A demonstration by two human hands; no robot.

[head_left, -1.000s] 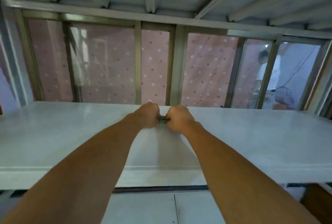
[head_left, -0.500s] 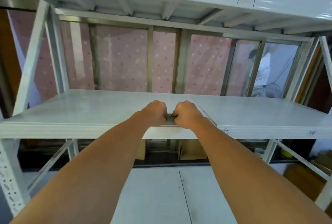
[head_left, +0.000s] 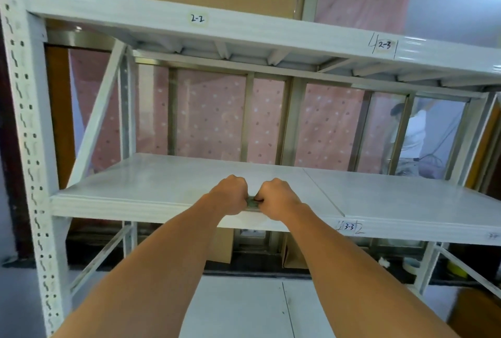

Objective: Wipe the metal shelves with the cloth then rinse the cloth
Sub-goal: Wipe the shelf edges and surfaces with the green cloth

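Observation:
A small dark green cloth (head_left: 252,203) shows only as a sliver between my two fists, at the front edge of the white metal shelf (head_left: 151,183). My left hand (head_left: 230,195) is closed on the cloth's left end. My right hand (head_left: 276,196) grips its right end, knuckles almost touching the left hand. Both arms are stretched straight out. Most of the cloth is hidden inside the fists. A second white shelf (head_left: 244,31) runs above, labelled 2-2 and 2-3.
A perforated white upright (head_left: 29,148) stands at the left. Behind the rack is a pink dotted curtain (head_left: 211,121) and a metal window frame. A person in white (head_left: 412,134) stands far right behind it. Cardboard boxes (head_left: 222,245) sit under the shelf.
My hands have drawn back from the middle of the shelf to its front edge, still clenched on the cloth. The view has pulled away and tilted up, showing the upper shelf and left upright.

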